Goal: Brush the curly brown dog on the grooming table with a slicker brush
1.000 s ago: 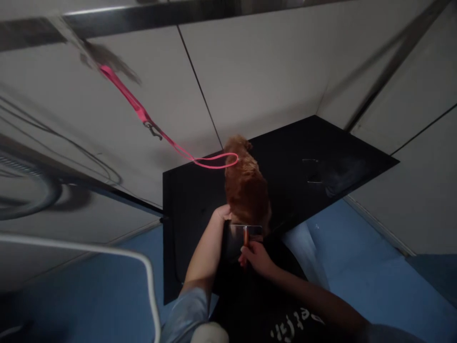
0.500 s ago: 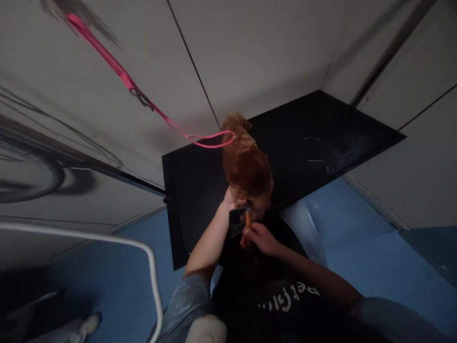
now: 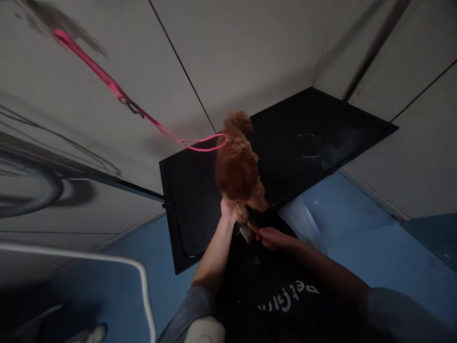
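Observation:
A small reddish-brown curly dog stands on a black table, facing away from me. A pink leash runs from its neck up to the upper left. My left hand grips the dog's rear underside, its fingers buried in the fur. My right hand is closed on the orange handle of a grooming brush, whose metal head touches the fur at the dog's back end.
White wall panels rise behind and to the right of the table. The floor is blue. A white tube rail curves at lower left, with someone's shoe near it. A small dark object lies on the table's right side.
The dog has shifted left and its rear has lifted toward my left hand. The brush has turned from upright to slanted and moved lower at the dog's back end. The view has drifted slightly.

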A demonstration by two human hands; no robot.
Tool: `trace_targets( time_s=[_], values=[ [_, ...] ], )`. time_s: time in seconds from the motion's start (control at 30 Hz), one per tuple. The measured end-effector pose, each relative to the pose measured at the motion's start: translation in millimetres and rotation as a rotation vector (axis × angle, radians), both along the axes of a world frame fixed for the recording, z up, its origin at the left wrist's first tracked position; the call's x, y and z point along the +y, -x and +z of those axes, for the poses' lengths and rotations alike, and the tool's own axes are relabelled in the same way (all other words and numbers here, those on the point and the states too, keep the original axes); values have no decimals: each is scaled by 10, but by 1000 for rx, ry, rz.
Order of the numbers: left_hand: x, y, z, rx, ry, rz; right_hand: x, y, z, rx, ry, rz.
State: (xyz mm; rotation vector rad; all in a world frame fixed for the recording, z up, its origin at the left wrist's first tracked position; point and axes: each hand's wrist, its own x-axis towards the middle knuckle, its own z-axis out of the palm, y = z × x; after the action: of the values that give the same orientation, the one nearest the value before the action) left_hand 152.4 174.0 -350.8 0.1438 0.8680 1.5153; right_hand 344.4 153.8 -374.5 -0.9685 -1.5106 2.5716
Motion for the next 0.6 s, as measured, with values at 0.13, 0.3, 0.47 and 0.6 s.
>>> trace_targets(
  time_s=[0.13,0.3,0.47,0.6],
  values=[
    [-111,54,-211,293,81,141,-50,-198,-84,-9,-156,32],
    [-63,93,-50,782,37,-40,192,34,-44,-62,-654,-182],
    [66,54,127,1020,-67,-20,57,25,-100,-82,-650,56],
    [20,94,-45,892,61,-40,97,-51,12,-105,-710,3]
  ],
)
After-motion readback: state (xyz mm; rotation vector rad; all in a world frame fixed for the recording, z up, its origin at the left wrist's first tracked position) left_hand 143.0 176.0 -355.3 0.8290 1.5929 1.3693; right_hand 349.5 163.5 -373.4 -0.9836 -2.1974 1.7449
